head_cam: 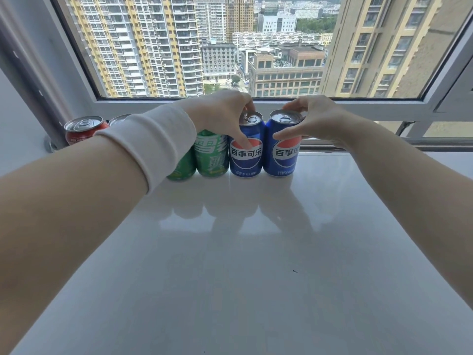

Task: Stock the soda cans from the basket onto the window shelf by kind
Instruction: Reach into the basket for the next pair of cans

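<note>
A row of upright soda cans stands at the back of the white window shelf (256,252). From the left: a red can (82,130), a second can top mostly hidden behind my left forearm, two green cans (212,156), then two blue Pepsi cans. My left hand (222,114) grips the left blue can (246,155), thumb on its front and fingers behind its top. My right hand (320,119) grips the right blue can (281,155) the same way. Both blue cans rest on the shelf, side by side. The basket is out of view.
The window frame (256,103) runs right behind the cans, with city buildings beyond the glass. A sliding sash and rail (435,139) sit at the right. The glossy shelf stretches toward me and to the right of the cans.
</note>
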`<state>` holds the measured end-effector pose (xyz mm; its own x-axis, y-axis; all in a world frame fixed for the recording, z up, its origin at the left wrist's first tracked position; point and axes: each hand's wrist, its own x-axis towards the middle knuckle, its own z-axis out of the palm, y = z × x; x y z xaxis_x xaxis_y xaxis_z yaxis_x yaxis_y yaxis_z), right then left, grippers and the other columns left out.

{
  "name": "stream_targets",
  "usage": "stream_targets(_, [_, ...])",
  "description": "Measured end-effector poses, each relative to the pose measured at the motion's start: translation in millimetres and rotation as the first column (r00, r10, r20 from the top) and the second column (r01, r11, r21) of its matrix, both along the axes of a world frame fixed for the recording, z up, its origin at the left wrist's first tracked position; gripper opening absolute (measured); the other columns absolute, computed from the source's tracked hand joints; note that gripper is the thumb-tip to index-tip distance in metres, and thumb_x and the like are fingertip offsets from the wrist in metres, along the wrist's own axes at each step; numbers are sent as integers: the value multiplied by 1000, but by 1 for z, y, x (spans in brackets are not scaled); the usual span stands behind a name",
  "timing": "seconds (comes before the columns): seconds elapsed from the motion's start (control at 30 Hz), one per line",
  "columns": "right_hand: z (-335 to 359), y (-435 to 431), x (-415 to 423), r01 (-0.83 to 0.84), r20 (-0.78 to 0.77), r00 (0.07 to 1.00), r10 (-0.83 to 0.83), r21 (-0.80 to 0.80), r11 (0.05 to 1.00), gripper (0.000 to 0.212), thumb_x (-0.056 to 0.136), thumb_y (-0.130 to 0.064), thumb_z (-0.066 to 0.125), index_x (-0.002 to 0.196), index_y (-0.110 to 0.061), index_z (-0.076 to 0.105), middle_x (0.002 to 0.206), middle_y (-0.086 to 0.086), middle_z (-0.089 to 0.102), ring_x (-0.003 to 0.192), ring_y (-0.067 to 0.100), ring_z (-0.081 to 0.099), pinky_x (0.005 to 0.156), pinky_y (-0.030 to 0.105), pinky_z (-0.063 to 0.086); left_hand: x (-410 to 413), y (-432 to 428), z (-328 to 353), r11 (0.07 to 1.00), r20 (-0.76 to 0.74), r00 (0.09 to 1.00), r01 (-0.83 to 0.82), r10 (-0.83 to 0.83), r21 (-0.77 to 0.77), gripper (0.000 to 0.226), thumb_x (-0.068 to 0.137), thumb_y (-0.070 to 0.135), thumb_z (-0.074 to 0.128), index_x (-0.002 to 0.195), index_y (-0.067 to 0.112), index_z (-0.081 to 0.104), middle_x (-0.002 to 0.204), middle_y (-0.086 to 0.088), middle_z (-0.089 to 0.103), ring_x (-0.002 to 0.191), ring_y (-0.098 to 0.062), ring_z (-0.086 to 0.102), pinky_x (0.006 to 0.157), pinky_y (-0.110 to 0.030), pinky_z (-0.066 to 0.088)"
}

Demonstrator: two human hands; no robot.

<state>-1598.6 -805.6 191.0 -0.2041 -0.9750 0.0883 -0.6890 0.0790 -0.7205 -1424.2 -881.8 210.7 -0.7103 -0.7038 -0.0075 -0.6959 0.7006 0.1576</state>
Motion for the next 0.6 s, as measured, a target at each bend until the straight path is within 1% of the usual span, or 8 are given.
stream_targets(0.07, [-1,0,0,4,4,1000,-4,3,1000,76,64,-24,83,130,-11,49,127,5,55,104,16,51,81,24,44,0,0,-1,1000,-2,1000,-3,3,7,80,64,44,80,129,15,45,123,-4,56,110,-22,53,96,-40,45])
stream_targets(0.2, [-3,0,0,21,-7,1000,-21,-13,1000,75,62,-29,84,127,-11,51,123,5,56,104,18,54,83,26,46,-1,0,-2,1000,2,1000,-7,7,4,80,65,43,80,130,15,43,124,-5,55,111,-23,53,95,-39,45])
stream_targets(0.37, [-6,1,1,56,-110,992,-62,-61,997,72,63,-39,82,122,-14,52,121,3,56,99,14,50,78,24,40,-1,1,-2,1000,-9,1000,-14,14,9,78,65,42,79,129,15,43,123,-3,54,109,-22,52,92,-35,44])
stream_targets(0.5, [-8,2,3,61,-193,978,-76,-83,995,71,63,-45,80,121,-14,51,122,4,56,97,14,49,78,25,40,-1,3,-3,1000,-5,1000,-22,22,3,78,66,42,79,129,16,42,123,-3,54,109,-21,52,89,-34,43])
stream_targets(0.6, [-9,2,5,69,-233,968,-90,-96,993,71,63,-47,79,119,-14,51,120,4,57,96,14,50,77,26,40,-2,4,-3,1000,-6,1000,-26,26,-5,78,66,41,79,129,15,42,124,-3,55,110,-21,52,90,-34,44])
